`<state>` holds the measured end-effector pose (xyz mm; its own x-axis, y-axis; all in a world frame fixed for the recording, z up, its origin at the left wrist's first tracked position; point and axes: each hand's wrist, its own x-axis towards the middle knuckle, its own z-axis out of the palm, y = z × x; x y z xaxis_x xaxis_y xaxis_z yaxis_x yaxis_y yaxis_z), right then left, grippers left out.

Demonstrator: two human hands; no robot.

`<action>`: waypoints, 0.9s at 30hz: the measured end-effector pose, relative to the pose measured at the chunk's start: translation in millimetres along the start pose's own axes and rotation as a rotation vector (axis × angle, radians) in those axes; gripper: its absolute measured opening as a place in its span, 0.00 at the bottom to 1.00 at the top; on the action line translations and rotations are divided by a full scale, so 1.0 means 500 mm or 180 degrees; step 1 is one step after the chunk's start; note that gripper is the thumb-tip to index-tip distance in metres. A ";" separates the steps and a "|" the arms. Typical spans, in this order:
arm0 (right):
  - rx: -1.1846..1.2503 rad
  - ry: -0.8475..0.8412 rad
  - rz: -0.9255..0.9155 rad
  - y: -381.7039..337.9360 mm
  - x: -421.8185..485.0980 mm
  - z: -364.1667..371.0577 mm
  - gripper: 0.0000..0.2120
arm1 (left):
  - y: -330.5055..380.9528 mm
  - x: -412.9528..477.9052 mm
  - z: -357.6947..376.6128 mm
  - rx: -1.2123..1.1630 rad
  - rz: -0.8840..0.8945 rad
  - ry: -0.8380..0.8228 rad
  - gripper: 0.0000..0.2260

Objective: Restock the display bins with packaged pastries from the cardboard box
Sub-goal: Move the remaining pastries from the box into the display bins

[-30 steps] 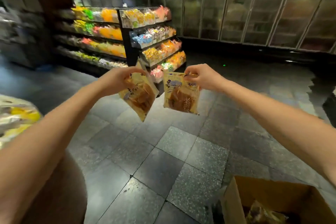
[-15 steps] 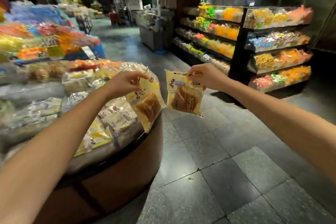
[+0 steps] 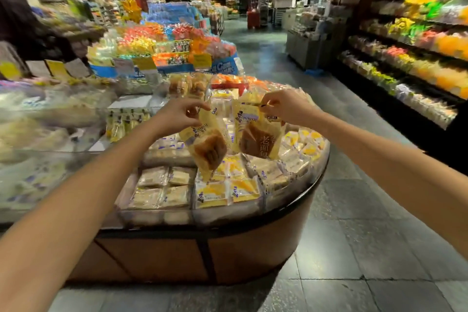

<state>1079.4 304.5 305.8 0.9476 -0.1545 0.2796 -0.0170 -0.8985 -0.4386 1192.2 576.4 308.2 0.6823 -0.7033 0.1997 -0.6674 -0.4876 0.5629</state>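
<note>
As L grip (image 3: 177, 114) pinches HORSH pkg (image 3: 208, 145), R grip (image 3: 287, 107) 老面包 pkg (image 3: 257, 140)

Pinching the left pack (image 3: 208, 145) by its top in the left hand (image 3: 175, 116) and the right pack (image 3: 256, 135) in the right hand (image 3: 286, 107), both dangling over the bins (image 3: 157, 218).

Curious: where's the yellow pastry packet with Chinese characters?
Head view, centre: that yellow packet hangs from the right hand above the round bin, beside the left hand's packet.

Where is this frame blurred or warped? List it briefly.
Head view: motion blur smears the left displays; the left pastry pack and right pastry pack at centre read fairly sharp; wide-angle distortion stretches both forearms; the aisle floor is dim.
</note>
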 end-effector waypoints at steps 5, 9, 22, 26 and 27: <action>0.0033 -0.0262 -0.0374 -0.085 0.144 0.093 0.08 | -0.136 -0.013 -0.093 0.0032 -0.0270 0.0404 0.18; 0.0088 -0.0392 -0.0623 -0.137 0.245 0.158 0.09 | -0.222 0.007 -0.155 0.0150 -0.0355 0.0644 0.17; 0.0077 -0.0418 -0.0919 -0.174 0.624 0.298 0.09 | -0.477 0.259 -0.286 0.0280 -0.0424 0.0632 0.18; 0.0085 -0.0293 -0.0890 -0.167 0.745 0.323 0.09 | -0.548 0.351 -0.326 0.0413 -0.0468 0.0616 0.18; 0.0070 -0.0264 -0.0893 -0.165 0.769 0.329 0.09 | -0.562 0.371 -0.334 0.0430 -0.0456 0.0643 0.17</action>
<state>1497.5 386.9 309.0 0.9371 0.1338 0.3223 0.2555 -0.8921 -0.3727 1556.1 669.5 320.8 0.8092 -0.5113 0.2893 -0.5842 -0.6488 0.4876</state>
